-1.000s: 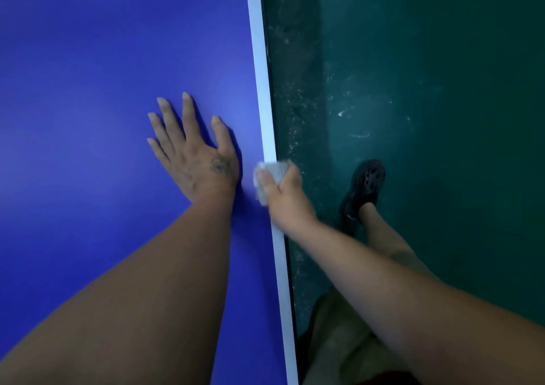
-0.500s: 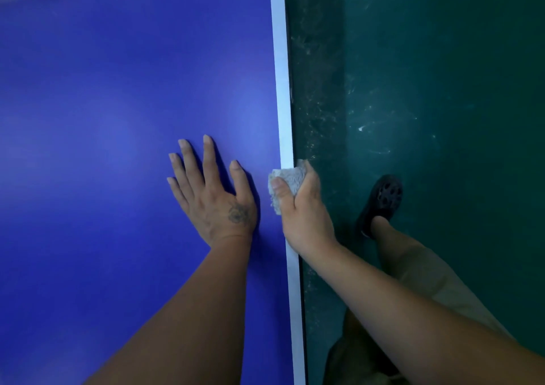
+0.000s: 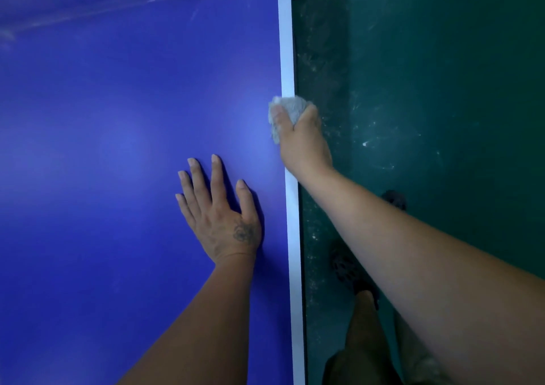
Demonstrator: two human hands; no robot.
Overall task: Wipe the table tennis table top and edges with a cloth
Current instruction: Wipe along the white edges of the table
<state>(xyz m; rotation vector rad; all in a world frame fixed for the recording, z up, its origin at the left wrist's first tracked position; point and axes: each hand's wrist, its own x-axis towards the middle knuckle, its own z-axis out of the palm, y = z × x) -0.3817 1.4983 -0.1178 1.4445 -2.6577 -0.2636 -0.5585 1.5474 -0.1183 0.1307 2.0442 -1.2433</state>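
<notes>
Head view: cloth (image 3: 287, 106) mostly under right hand (image 3: 303, 145)

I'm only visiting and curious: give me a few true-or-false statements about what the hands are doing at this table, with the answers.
1. The right hand grips a grey cloth on the table's white edge stripe. True.
2. The left hand holds a second cloth. False: it lies flat on the blue table top, holding nothing.
3. The floor beside the table is green. True.
4. The cloth sits mid-table. False: it is at the edge.
</notes>
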